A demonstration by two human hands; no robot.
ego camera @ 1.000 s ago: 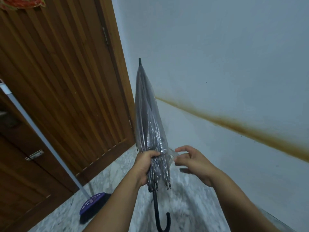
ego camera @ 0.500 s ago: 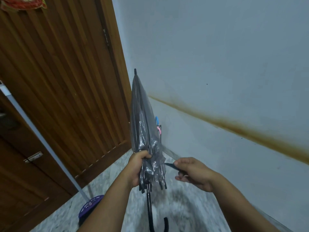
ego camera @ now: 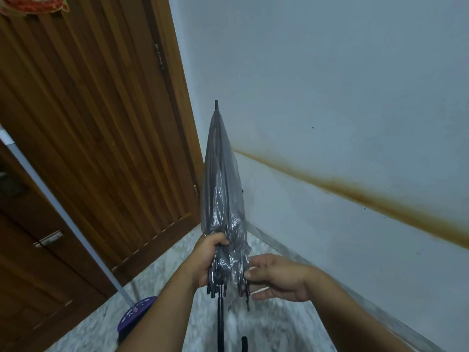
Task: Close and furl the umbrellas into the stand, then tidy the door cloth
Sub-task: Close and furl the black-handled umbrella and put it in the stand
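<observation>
A closed umbrella point(ego camera: 223, 199) is standing upright in the near middle of the scene, tip pointing up toward the far corner where the wooden door point(ego camera: 96, 118) meets the pale wall point(ego camera: 330, 85). Its canopy is a clear, smoky-grey plastic film, glossy and crinkled, gathering into loose folds that narrow to a black pointed ferrule. Black rib ends are bunching at the lower edge, and a thin black shaft is running down to a curved handle at the bottom edge of the view.

The left hand point(ego camera: 209, 257) is gripping the bundled canopy, fingers curling round its lower part. The right hand point(ego camera: 276, 275) is pinching the plastic at the right side of the bundle between thumb and fingertips.

The door is showing vertical slatted grooves. A rusty brown stain point(ego camera: 355, 194) is streaking across the wall. A purple broom head point(ego camera: 134, 315) on a pale pole is resting on the mottled stone floor point(ego camera: 266, 326) at the left.
</observation>
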